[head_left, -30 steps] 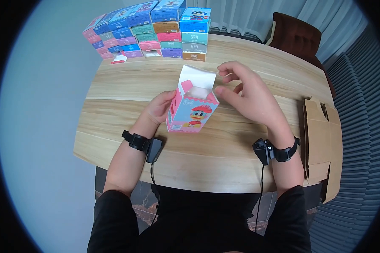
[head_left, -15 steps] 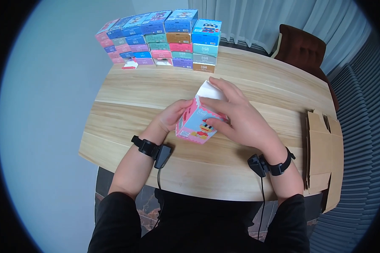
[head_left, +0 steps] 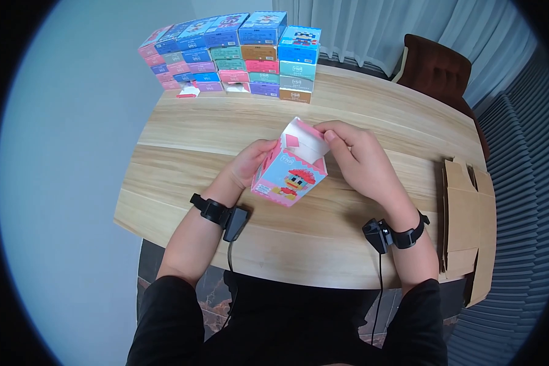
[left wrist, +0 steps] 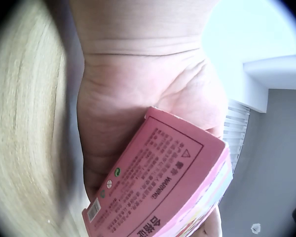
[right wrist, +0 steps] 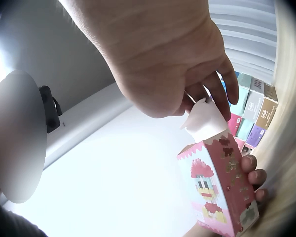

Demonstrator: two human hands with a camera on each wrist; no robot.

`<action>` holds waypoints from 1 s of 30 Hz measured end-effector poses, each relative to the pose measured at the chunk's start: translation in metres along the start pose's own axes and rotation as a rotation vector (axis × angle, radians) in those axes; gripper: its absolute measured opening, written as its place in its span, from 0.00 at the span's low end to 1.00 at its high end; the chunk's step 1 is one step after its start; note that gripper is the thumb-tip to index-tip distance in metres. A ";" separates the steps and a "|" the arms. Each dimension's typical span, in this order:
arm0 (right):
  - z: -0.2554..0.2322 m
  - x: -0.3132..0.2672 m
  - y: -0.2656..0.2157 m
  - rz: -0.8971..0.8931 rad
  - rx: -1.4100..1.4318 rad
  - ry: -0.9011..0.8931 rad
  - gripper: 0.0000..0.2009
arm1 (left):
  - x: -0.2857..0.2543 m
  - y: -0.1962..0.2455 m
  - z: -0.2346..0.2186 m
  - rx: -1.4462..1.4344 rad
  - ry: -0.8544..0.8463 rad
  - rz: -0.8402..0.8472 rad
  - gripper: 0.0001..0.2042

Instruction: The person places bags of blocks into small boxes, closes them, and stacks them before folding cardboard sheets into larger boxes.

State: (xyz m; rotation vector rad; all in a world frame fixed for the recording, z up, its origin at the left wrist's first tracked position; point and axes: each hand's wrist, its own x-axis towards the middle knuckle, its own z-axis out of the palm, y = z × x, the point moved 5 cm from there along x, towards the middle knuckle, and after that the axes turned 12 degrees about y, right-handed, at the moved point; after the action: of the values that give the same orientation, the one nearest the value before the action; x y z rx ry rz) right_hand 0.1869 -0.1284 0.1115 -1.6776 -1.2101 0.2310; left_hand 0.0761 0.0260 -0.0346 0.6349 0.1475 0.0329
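Note:
A pink and light-blue toy-brick box (head_left: 285, 180) with a duck-like figure printed on its front is tilted between both hands over the table. My left hand (head_left: 248, 166) grips it round its left side and back, thumb near the top edge. Pink warning print faces the palm in the left wrist view, on the box's bottom (left wrist: 160, 180). The top stands open, with the white inside of the lid flap (head_left: 305, 139) raised. My right hand (head_left: 367, 168) pinches the flap's right edge between thumb and fingers. In the right wrist view, left fingertips (right wrist: 257, 177) wrap the box's back.
Several colourful boxes (head_left: 229, 53) are stacked at the table's far left, two with flaps hanging open at the bottom row. Flattened cardboard (head_left: 468, 213) lies at the right edge. Behind the table stands a brown chair (head_left: 436, 70). Cables hang from both wrist cameras.
My right hand came in from the right, passed over the box's opening, and now grips the lid flap. The left hand keeps holding the box, which leans more to the right.

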 end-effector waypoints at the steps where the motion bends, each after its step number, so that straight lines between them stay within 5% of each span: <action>1: 0.003 -0.001 0.001 -0.006 0.023 -0.012 0.10 | 0.000 0.000 0.001 0.001 0.001 -0.004 0.22; 5: 0.007 -0.003 -0.002 0.045 -0.066 -0.169 0.10 | -0.001 0.001 0.001 -0.006 0.002 0.001 0.21; 11: 0.015 -0.007 -0.002 -0.129 -0.046 -0.125 0.10 | 0.000 -0.001 -0.001 0.034 0.029 -0.013 0.20; 20: 0.013 -0.004 0.000 0.008 -0.032 -0.114 0.09 | 0.000 -0.001 -0.001 0.043 0.036 -0.011 0.21; 30: 0.011 -0.004 -0.005 -0.158 -0.086 -0.115 0.11 | 0.002 -0.001 -0.005 0.047 0.106 0.008 0.23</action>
State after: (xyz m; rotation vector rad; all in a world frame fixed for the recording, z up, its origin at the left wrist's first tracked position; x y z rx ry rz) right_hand 0.1750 -0.1250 0.1092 -1.6507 -1.4498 0.1824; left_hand 0.0777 0.0284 -0.0393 0.6811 0.2490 0.0715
